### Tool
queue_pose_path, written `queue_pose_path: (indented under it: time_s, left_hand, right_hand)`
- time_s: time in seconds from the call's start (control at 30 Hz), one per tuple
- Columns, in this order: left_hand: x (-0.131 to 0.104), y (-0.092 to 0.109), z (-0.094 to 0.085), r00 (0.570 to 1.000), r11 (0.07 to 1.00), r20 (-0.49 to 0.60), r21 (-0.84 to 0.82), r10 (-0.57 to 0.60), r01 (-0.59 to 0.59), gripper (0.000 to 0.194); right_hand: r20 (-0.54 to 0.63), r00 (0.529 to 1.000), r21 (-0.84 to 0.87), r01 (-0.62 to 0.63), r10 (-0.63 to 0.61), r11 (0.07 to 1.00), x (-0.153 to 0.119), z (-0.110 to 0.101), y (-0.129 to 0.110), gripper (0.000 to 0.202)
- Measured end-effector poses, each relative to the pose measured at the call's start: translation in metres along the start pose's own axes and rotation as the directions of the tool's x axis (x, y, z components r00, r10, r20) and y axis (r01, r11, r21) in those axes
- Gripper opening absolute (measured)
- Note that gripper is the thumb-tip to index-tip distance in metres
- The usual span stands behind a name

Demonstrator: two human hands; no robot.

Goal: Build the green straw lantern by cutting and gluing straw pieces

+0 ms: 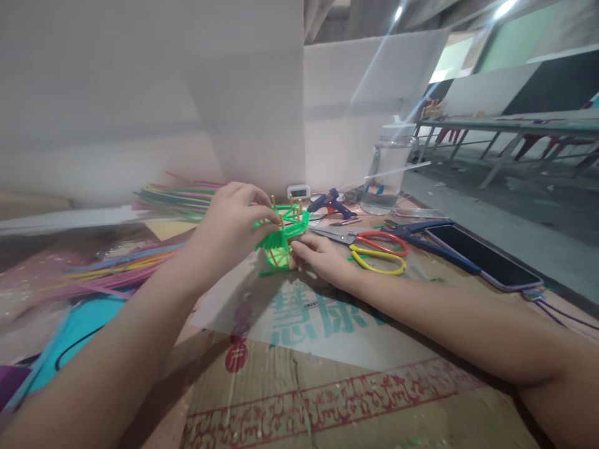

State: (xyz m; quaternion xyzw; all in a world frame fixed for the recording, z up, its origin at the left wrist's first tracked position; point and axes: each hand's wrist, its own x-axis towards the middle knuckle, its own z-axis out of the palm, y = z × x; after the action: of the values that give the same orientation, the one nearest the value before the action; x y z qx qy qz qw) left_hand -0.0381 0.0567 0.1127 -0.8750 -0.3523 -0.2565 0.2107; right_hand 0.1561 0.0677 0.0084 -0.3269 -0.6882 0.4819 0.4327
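Observation:
A small green framework (284, 239) with several upright tan sticks stands on a white printed sheet (318, 318). It looks built in two levels, joined by the sticks. My left hand (246, 215) reaches over its upper level, with fingers closed on the left side of the rim and a stick. Low on the right side, my right hand (314, 254) pinches the framework near its base. My fingers hide parts of both levels, so the exact grip points cannot be made out.
Scissors (381, 252) with red and yellow handles lie right of the framework, near pliers (437, 246) and a phone (484, 255). Behind are a glue gun (331, 202), a small digital clock (298, 191) and a water bottle (386, 168). Coloured craft stems (180, 199) lie left.

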Motion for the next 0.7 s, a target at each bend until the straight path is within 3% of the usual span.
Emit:
queue_pose_path:
  time_s: [0.17,0.43,0.57,0.7]
  left_hand:
    - [0.0,0.005,0.003,0.995,0.991,0.054,0.095,0.086,-0.091,0.014]
    - [0.0,0.013,0.003,0.979,0.97,0.096,0.147,0.18,-0.193,0.021]
    - [0.002,0.014,0.006,0.99,0.986,0.084,0.118,0.109,-0.119,0.021]
    - [0.002,0.01,-0.009,0.993,0.995,-0.068,0.026,-0.095,0.097,0.022]
  right_hand:
    - [0.013,0.999,0.001,0.035,-0.035,0.999,0.001,-0.001,0.002,0.039]
    - [0.005,1.0,0.0,0.031,-0.031,1.0,0.001,-0.001,0.004,0.036]
    - [-0.019,1.0,0.027,-0.02,0.021,0.999,0.003,0.001,0.003,0.019]
    - [-0.057,0.995,0.036,-0.076,0.078,0.996,0.003,0.003,-0.001,0.009]
